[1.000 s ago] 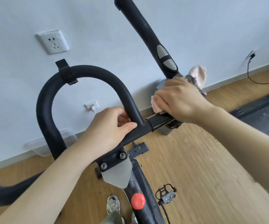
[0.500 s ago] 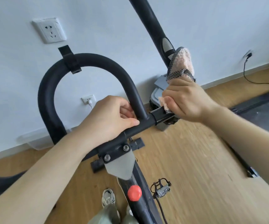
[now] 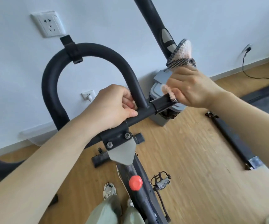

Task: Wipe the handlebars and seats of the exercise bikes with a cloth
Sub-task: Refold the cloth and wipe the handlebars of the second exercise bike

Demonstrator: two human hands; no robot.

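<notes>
The right hand has slid outward along the crossbar since a second ago. Back then it lay flat over the bar with most of the cloth hidden beneath it. Now a little more bare black bar shows between the two hands, and the cloth's free end stands up above the knuckles. The left hand has not shifted. Its fingers stay curled round the crossbar at the foot of the handlebar loop, thumb lying along the top.

The right fingers are clenched round the cloth, pressing its lower edge against the crossbar's right end. I cannot tell whether they reach round the bar as well. The cloth is pale pink and fluffy, edged with a dark checked trim. Its raised end rests against the upright grip, just below the silver pulse sensor.

Lower down the frame are a red knob and a pedal, above the wooden floor. A wall socket sits behind the loop.
</notes>
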